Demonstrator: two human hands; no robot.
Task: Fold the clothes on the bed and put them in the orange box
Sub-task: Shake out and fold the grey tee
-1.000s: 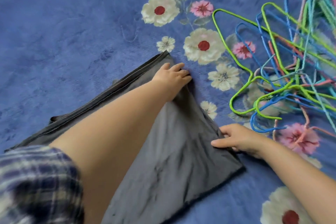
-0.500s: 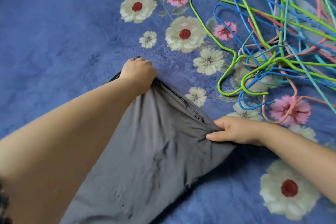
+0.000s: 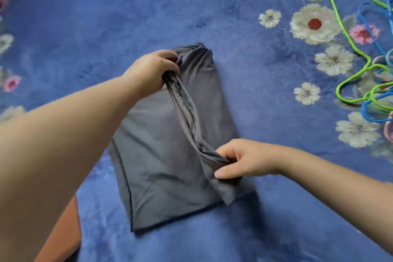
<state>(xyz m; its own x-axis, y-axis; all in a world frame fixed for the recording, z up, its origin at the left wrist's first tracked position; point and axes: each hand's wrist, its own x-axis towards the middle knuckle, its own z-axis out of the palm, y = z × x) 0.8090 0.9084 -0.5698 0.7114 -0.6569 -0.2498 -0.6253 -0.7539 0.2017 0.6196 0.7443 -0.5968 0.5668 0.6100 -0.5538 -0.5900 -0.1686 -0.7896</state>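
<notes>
A plush blue bedspread [image 3: 106, 17] printed with white and pink flowers fills the view. The grey garment [image 3: 161, 151] lies folded on it between the hands: the left hand [image 3: 152, 70] grips its far stitched edge, the right hand [image 3: 244, 160] pinches the near end of that same raised edge. Coloured hangers [image 3: 365, 83] lie well beyond the right hand; an orange-brown corner [image 3: 63, 236] shows below the left forearm.

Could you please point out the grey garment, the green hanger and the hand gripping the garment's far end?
grey garment [image 3: 161, 147]: head view, flat middle panel.
green hanger [image 3: 348, 9]: head view, sloping arm.
left hand [image 3: 152, 72]: head view, back of hand.
</notes>
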